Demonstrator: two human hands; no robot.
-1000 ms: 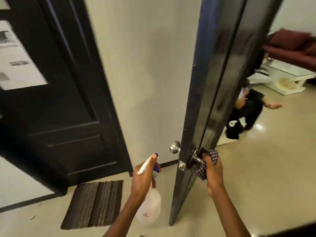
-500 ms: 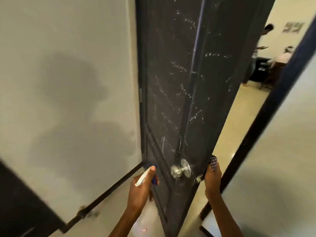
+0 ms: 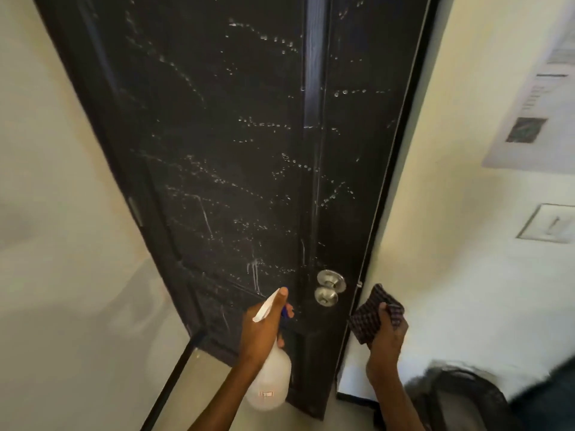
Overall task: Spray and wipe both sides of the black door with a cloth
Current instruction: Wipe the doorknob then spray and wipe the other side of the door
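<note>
A: Nearest first. Left hand (image 3: 264, 329) is curling round the neck of the spray bottle (image 3: 270, 381), nozzle aiming up at the door. Right hand (image 3: 385, 340) is bunching the checkered cloth (image 3: 371, 315), gripping it tight, just off the door's latch edge and not touching the panel.

B: What's changed?

A: Half a second ago the door was standing ajar with people showing through the gap; now the black door (image 3: 236, 135) is sitting nearly closed in its frame, and the cloth hand is off the edge. The droplet-streaked face is filling the view, round steel knob (image 3: 329, 287) just beyond the nozzle.

B: Meaning?

A: Probably this side is sprayed but unwiped; wiping likely comes next.

B: Any text?

A: Small label on the bottle, unreadable. Paper notice (image 3: 535, 98) on the right wall, too blurred. Switch plate (image 3: 550, 227) below it, no writing.
</note>
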